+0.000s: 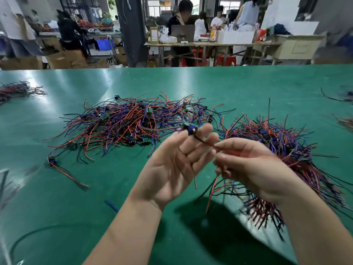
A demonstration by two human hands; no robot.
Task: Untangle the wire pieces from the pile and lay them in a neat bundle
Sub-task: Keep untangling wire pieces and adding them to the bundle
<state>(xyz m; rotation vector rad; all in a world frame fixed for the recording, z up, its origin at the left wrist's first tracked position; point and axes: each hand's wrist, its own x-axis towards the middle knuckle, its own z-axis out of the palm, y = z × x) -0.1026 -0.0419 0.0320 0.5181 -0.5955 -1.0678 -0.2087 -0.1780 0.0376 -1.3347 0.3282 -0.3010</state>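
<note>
1. The wire piece [191,129] is held in the air above the near part of the table [210,85], between the two hands. Its small blue-and-black component sits at the left fingertips. Its leads run right and hang down below the right hand.
2. The left hand [172,165] is palm up with nearly straight fingers. It supports the component at the fingertips, and no firm pinch is evident.
3. The right hand [248,165] has curled fingers and pinches the leads just beside the left fingertips.
4. Recommended: steady the component and draw the leads straight through the right-hand pinch. Confirm that no neighbouring wire trails along.
5. The tangled pile [133,123] lies beyond the hands, well apart from the held piece.
6. The bundle [282,146] lies to the right, partly under the right forearm. Lay the piece parallel to it, component ends together.
7. A stray piece [51,161] lies left of the pile.
</note>
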